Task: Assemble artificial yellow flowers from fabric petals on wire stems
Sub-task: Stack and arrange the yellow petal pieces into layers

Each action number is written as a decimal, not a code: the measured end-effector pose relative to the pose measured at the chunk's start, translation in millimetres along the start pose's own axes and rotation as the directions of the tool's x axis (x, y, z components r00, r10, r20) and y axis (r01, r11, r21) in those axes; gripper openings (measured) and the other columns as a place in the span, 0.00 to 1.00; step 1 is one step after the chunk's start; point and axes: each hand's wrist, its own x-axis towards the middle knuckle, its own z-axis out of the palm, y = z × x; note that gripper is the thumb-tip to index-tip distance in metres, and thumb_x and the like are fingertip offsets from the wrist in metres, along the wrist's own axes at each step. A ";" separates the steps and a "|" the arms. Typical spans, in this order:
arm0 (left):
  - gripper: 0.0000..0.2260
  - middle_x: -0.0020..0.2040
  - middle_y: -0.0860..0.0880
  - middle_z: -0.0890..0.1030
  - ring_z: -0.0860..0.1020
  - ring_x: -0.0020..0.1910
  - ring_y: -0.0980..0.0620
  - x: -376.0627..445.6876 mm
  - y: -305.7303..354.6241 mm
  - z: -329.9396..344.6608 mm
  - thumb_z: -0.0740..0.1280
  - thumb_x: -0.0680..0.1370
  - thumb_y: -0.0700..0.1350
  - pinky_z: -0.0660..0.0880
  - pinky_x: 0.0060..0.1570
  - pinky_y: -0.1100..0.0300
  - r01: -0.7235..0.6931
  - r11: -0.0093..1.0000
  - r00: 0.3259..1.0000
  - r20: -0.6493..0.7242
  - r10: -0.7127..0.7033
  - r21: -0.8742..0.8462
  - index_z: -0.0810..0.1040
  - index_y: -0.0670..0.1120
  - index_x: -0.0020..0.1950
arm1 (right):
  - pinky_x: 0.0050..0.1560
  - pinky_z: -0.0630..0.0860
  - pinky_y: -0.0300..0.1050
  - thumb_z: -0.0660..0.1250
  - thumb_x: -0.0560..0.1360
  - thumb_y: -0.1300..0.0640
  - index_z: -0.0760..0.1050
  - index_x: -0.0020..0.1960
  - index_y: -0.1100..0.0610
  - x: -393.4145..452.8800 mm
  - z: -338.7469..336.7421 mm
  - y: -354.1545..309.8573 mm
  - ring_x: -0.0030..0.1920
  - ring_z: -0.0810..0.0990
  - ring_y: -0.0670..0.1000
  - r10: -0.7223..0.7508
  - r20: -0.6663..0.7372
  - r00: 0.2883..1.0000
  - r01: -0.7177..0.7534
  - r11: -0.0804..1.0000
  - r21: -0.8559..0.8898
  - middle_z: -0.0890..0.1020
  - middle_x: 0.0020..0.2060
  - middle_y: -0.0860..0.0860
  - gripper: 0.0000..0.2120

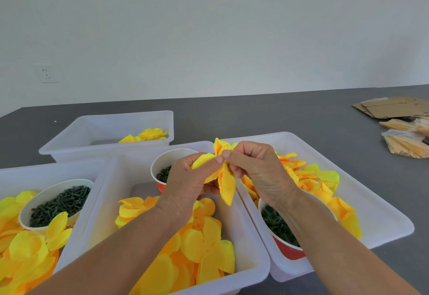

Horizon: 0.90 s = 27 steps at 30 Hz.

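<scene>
1. Nearest, the middle tray (pixel 253 255) holds a deep heap of loose petals (pixel 199 248), so by my reckoning most of the work is left
2. To either side, the left tray (pixel 69 167) and the right tray (pixel 380 215) each carry more petals and a paper cup of dark green parts, the left cup (pixel 55 202) brim-full
3. Above the middle tray, the left hand (pixel 185 183) and the right hand (pixel 257 167) meet, each with thumb and fingers pinched on one yellow flower (pixel 224 178) held in the air; its petals hang down between the hands. Whether a wire stem is in it I cannot tell
4. Behind the hands stands a third cup (pixel 162 169) of green parts
5. Farthest, the back tray (pixel 104 130) holds only a few finished-looking blooms (pixel 148 135), which suggests an early stage of the batch
</scene>
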 end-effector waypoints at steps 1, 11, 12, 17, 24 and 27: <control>0.13 0.40 0.41 0.84 0.83 0.40 0.44 0.1 -0.3 0.6 0.70 0.69 0.51 0.81 0.37 0.53 0.008 1.000 1.000 0.005 -0.008 -0.010 0.82 0.42 0.45 | 0.30 0.69 0.37 0.68 0.74 0.61 0.74 0.30 0.57 0.0 0.1 0.0 0.26 0.69 0.45 0.002 -0.016 1.000 -0.002 1.000 0.000 0.73 0.23 0.48 0.13; 0.11 0.39 0.43 0.83 0.82 0.38 0.49 3.4 3.8 -3.3 0.68 0.70 0.48 0.78 0.35 0.58 0.060 0.985 0.997 0.051 -0.053 -0.162 0.82 0.41 0.46 | 0.37 0.73 0.37 0.60 0.79 0.60 0.80 0.43 0.59 -0.4 1.8 0.0 0.33 0.75 0.44 -0.031 0.062 0.998 0.031 1.000 0.001 0.79 0.31 0.48 0.11; 0.11 0.38 0.43 0.83 0.82 0.38 0.49 3.5 3.9 -3.5 0.68 0.70 0.48 0.78 0.35 0.58 0.061 0.985 0.997 0.047 -0.054 -0.162 0.82 0.41 0.45 | 0.37 0.74 0.37 0.60 0.79 0.60 0.80 0.43 0.59 -0.2 1.8 0.1 0.34 0.75 0.44 -0.019 0.072 0.997 0.019 1.000 0.007 0.80 0.32 0.48 0.11; 0.09 0.39 0.42 0.84 0.83 0.39 0.47 3.9 1.1 -1.9 0.67 0.75 0.45 0.80 0.36 0.56 0.051 0.993 0.999 -0.010 -0.052 -0.105 0.81 0.39 0.46 | 0.34 0.73 0.36 0.63 0.76 0.64 0.80 0.37 0.58 -0.6 2.9 -0.4 0.31 0.75 0.44 -0.023 -0.026 0.999 0.021 0.995 -0.097 0.79 0.29 0.50 0.11; 0.13 0.39 0.41 0.84 0.83 0.40 0.44 1.7 -0.8 2.9 0.71 0.70 0.51 0.81 0.40 0.54 -0.018 0.993 1.000 0.004 0.017 0.116 0.83 0.41 0.44 | 0.31 0.71 0.33 0.67 0.73 0.65 0.81 0.37 0.54 0.9 1.2 4.1 0.29 0.74 0.41 -0.047 -0.036 0.998 0.040 0.984 -0.172 0.77 0.25 0.45 0.09; 0.21 0.41 0.40 0.84 0.83 0.40 0.42 1.6 2.0 -1.4 0.72 0.64 0.54 0.81 0.39 0.54 0.056 0.994 0.998 0.018 -0.057 0.093 0.82 0.39 0.47 | 0.36 0.75 0.37 0.68 0.74 0.64 0.81 0.40 0.52 0.0 1.4 4.2 0.33 0.77 0.41 -0.086 0.080 0.993 0.103 0.966 -0.238 0.80 0.29 0.43 0.09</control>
